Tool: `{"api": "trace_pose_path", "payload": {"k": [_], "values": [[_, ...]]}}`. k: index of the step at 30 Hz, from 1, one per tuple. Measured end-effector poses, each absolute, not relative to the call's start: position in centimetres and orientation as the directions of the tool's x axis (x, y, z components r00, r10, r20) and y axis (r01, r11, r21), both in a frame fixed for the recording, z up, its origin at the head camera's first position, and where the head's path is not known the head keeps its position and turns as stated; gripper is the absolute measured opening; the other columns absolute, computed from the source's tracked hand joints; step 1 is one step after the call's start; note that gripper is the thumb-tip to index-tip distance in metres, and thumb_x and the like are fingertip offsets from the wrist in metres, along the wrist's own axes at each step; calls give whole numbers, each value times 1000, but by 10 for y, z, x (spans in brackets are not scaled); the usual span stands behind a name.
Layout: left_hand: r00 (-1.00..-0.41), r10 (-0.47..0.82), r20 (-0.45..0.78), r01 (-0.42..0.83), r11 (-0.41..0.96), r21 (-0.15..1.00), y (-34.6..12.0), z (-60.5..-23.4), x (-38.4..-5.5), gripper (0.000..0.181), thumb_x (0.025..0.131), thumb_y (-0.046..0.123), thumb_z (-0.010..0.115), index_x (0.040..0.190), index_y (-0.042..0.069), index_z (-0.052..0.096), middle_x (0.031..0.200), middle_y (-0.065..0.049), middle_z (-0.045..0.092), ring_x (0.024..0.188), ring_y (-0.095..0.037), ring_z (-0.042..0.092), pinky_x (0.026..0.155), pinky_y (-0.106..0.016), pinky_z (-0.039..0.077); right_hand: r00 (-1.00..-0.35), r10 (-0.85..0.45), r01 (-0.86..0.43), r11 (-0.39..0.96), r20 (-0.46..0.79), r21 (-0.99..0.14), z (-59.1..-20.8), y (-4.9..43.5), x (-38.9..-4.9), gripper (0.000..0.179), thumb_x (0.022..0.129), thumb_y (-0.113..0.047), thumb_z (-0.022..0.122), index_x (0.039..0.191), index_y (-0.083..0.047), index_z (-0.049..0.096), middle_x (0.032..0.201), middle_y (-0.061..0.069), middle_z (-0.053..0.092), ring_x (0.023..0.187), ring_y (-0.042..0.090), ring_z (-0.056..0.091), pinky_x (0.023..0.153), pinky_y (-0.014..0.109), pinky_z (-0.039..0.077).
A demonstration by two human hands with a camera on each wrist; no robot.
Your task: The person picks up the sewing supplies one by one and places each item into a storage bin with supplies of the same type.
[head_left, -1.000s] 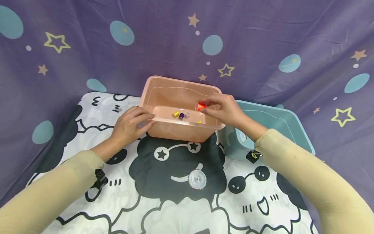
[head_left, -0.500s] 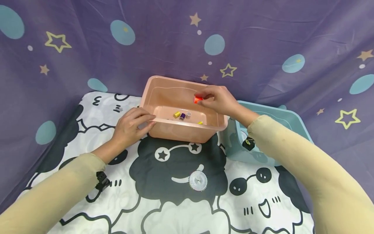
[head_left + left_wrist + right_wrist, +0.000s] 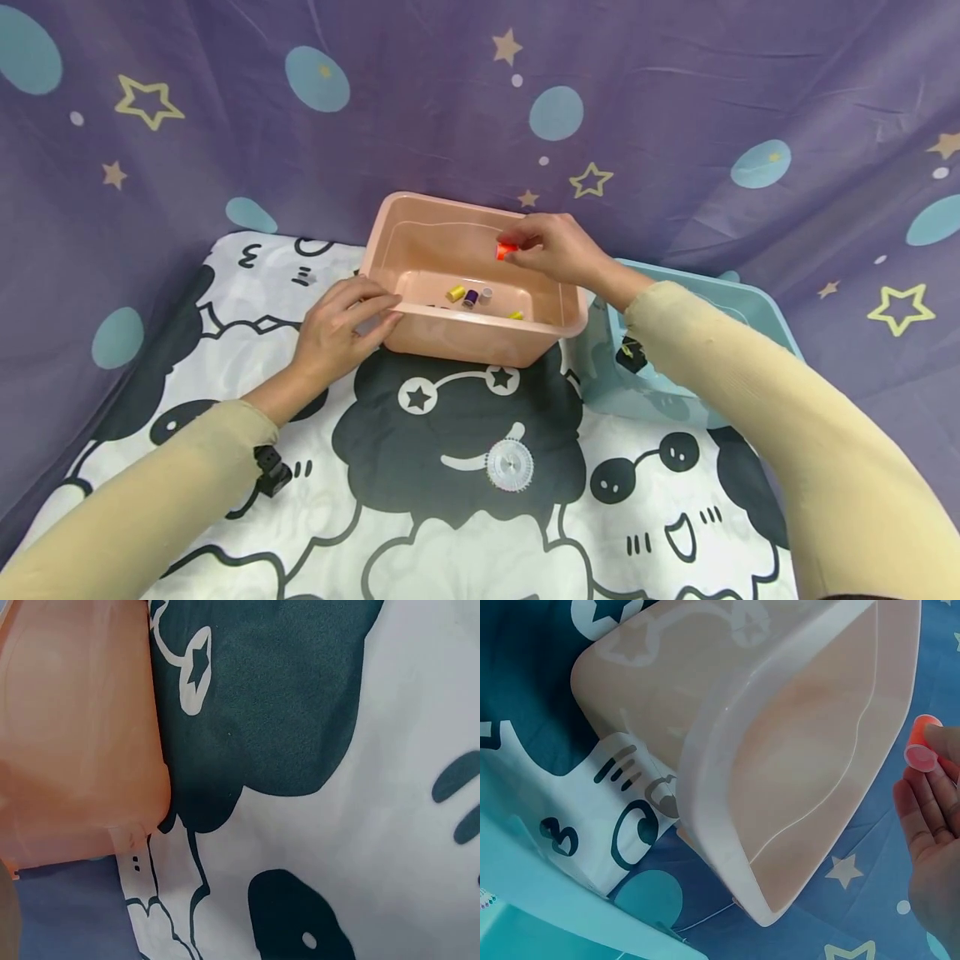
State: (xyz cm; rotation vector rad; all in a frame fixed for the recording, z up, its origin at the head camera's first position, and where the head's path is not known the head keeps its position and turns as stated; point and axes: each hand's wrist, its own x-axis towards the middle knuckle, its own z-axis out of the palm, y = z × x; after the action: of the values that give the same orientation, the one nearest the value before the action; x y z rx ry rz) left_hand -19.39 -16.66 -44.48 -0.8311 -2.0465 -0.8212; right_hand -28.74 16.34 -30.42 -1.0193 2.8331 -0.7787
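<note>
My right hand (image 3: 558,250) pinches a bright orange-red thread spool (image 3: 923,742) between thumb and fingers, above the peach plastic bin (image 3: 465,337). At the bin's front left corner, my left hand (image 3: 341,325) grips the rim, with the thumb on the outer side. Several small spools lie on the bin floor: a yellow spool (image 3: 456,292), a purple spool (image 3: 470,297), a white spool (image 3: 486,294), and another yellow piece (image 3: 516,316) partly hidden by the front wall. The left wrist view shows the bin's outer wall (image 3: 82,727) but not the left fingers.
A teal bin (image 3: 637,400) stands just right of the peach one, partly behind my right sleeve. A round clear wheel of pins (image 3: 510,464) lies on the sheep-print cloth (image 3: 465,550) in front. A purple patterned curtain (image 3: 420,100) hangs close behind both bins.
My right hand has lifted the orange-red spool slightly upward and to the left over the peach bin, slowing lately. The left hand keeps its place on the rim.
</note>
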Motion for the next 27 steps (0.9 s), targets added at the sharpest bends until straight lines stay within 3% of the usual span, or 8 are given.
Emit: {"api": "trace_pose_path", "payload": {"k": [9, 20, 27], "values": [[-494, 252, 832, 759, 592, 271, -165, -448, -193, 29, 87, 10, 87, 115, 6, 82, 111, -16, 74, 109, -40, 68, 110, -53, 49, -802, -587, -562, 680, 109, -471, -305, 162, -293, 26, 93, -6, 79, 119, -6, 80, 109, 9, 79, 101, 24, 75, 96, 42, 60], [-531, 237, 814, 738, 602, 306, -166, -448, -191, 28, 87, 14, 87, 113, 7, 82, 110, -14, 74, 111, -38, 67, 112, -53, 48, -833, -548, -506, 701, 75, -502, -310, 158, -302, 29, 94, -11, 82, 122, -6, 80, 115, 10, 80, 106, 25, 77, 97, 41, 60], [-515, 229, 826, 750, 587, 304, -165, -449, -191, 25, 90, 14, 85, 113, 7, 82, 110, -14, 74, 109, -38, 68, 113, -50, 48, -854, -519, -445, 714, 18, -540, -320, 154, -313, 31, 96, -12, 81, 126, -4, 78, 119, 13, 79, 110, 27, 75, 99, 42, 59]]}}
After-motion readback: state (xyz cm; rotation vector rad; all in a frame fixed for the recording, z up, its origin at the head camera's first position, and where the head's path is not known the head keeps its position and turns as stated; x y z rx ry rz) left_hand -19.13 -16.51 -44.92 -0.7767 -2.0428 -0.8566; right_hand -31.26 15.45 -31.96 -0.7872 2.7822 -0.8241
